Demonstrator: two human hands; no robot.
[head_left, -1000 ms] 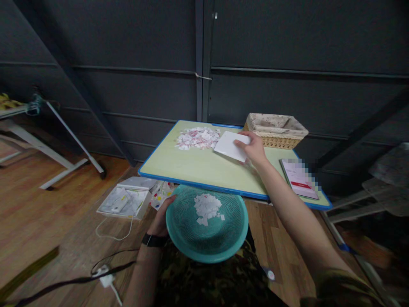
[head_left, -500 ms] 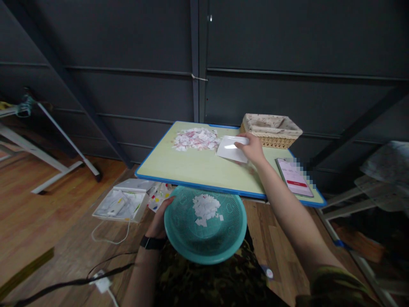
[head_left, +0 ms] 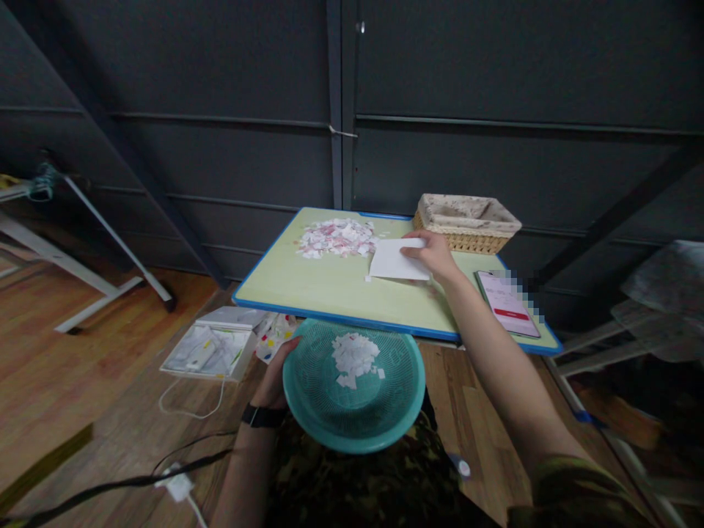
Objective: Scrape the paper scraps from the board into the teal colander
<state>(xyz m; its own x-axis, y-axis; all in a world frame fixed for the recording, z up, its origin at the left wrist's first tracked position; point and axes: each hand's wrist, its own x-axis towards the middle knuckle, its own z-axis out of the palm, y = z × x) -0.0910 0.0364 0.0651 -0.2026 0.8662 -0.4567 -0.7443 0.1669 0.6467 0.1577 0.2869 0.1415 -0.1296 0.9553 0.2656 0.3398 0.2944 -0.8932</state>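
My left hand grips the left rim of a green plastic colander, fingers hidden beneath it. White paper scraps lie in a clump inside the colander, below the table's front edge. Over the table, my right hand pinches a flat white card by its right side, thumb on top. To the left of the card, a pile of white and pinkish paper scraps is spread on the table. One small scrap lies by the card's lower left corner.
A wicker basket with a cloth liner stands at the table's back right. Near the right edge lies a phone. On the floor at left are an open white box and a power strip with cables. A dark panelled wall rises behind.
The card in my right hand has shifted slightly left and tilted, losing its bright glare. A small scrap now shows beside its lower left corner. My left hand and the colander stay put.
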